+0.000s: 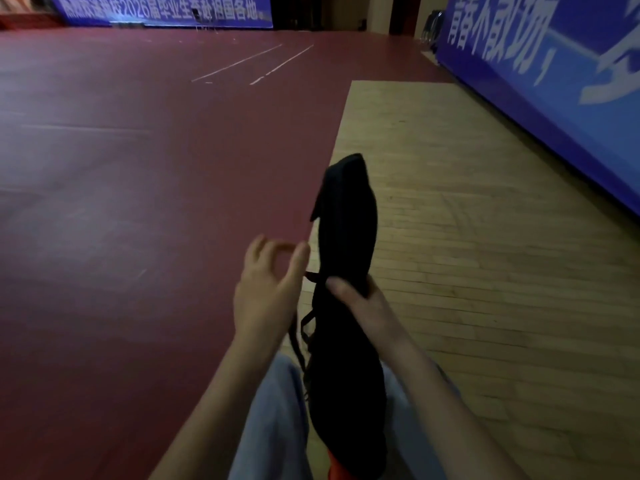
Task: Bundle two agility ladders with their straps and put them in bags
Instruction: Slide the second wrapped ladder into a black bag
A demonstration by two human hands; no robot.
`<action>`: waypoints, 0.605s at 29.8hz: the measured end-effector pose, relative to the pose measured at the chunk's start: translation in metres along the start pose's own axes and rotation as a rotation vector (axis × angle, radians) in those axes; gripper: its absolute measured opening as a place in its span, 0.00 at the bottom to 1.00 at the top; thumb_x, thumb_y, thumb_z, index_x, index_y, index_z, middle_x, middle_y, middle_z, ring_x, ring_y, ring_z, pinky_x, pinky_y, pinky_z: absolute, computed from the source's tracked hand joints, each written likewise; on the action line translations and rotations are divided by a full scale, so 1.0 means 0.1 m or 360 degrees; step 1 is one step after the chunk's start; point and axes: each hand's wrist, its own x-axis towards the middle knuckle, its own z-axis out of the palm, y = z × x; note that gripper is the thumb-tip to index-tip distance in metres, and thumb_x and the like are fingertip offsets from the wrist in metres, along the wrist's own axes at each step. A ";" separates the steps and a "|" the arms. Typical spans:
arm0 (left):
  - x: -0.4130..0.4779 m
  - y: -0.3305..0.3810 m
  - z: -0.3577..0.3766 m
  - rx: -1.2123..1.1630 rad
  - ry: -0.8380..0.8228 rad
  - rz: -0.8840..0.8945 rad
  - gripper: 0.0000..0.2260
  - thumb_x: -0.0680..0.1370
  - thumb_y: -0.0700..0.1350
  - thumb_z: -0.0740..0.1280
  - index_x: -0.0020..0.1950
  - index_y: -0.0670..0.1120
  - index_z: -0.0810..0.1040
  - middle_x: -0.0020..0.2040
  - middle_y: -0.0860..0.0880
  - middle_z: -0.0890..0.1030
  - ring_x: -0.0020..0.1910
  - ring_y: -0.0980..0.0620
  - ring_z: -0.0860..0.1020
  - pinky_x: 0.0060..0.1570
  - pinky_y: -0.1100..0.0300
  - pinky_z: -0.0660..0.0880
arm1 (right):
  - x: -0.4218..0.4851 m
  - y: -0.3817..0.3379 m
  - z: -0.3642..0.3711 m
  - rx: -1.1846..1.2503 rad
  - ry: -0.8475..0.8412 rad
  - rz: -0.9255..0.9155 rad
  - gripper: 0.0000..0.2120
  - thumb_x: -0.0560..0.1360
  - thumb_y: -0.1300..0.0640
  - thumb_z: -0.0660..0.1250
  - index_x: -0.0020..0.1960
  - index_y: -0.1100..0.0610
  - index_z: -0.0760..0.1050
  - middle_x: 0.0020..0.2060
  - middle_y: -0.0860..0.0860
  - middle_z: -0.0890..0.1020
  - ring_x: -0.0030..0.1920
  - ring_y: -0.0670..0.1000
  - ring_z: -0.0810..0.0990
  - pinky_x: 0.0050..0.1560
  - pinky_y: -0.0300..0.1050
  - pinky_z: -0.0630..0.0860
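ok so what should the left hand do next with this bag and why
Probably pinch the loose cord with the left hand and pull it taut. The right hand grips the black bag round its middle, the left hand is empty right beside the cord, and something orange shows at the bag's near end, so it looks loaded.

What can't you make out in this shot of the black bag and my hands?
Head view: the black bag contents, hidden by its cloth; only an orange bit shows at the bottom edge.
The right hand: fingers wrapped behind the bag.
Whether the left hand touches the drawstring: dark, blurred.
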 end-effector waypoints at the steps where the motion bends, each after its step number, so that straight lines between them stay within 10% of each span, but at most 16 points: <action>1: 0.11 0.13 -0.02 -0.0045 -0.0006 0.0002 0.26 0.67 0.68 0.59 0.57 0.53 0.74 0.69 0.48 0.69 0.68 0.51 0.67 0.63 0.60 0.63 | -0.06 0.10 0.05 -0.0075 -0.0009 0.0016 0.21 0.64 0.43 0.73 0.54 0.47 0.74 0.49 0.54 0.82 0.48 0.54 0.82 0.50 0.52 0.79; 4: 0.27 0.39 0.14 -0.0663 -0.0250 -0.0305 0.30 0.71 0.56 0.70 0.69 0.49 0.64 0.62 0.50 0.74 0.57 0.52 0.75 0.51 0.59 0.75 | -0.23 0.25 0.16 -0.0220 -0.0103 -0.0040 0.34 0.59 0.39 0.71 0.63 0.47 0.70 0.54 0.47 0.81 0.55 0.48 0.80 0.58 0.49 0.76; 9: 0.05 0.25 0.33 -0.0924 -0.0153 -0.0386 0.15 0.72 0.40 0.70 0.57 0.49 0.74 0.47 0.53 0.81 0.44 0.60 0.80 0.44 0.65 0.77 | -0.24 -0.03 0.03 -0.0019 -0.0246 -0.0085 0.16 0.72 0.48 0.68 0.57 0.41 0.69 0.52 0.42 0.80 0.51 0.38 0.80 0.52 0.35 0.75; 13: -0.47 0.18 0.43 -0.0828 -0.0365 -0.0218 0.11 0.66 0.45 0.65 0.46 0.57 0.74 0.35 0.61 0.82 0.36 0.65 0.79 0.36 0.69 0.74 | 0.05 -0.53 -0.05 0.0093 0.0023 -0.0295 0.33 0.67 0.37 0.67 0.68 0.49 0.66 0.58 0.49 0.78 0.57 0.49 0.79 0.58 0.48 0.76; 18: -0.58 0.10 0.30 -0.0783 -0.0870 -0.0295 0.12 0.68 0.52 0.70 0.49 0.62 0.74 0.48 0.57 0.82 0.47 0.61 0.81 0.47 0.66 0.76 | 0.10 -0.50 -0.03 -0.0014 0.0145 -0.0287 0.14 0.72 0.55 0.70 0.54 0.47 0.69 0.49 0.48 0.79 0.48 0.47 0.80 0.49 0.42 0.78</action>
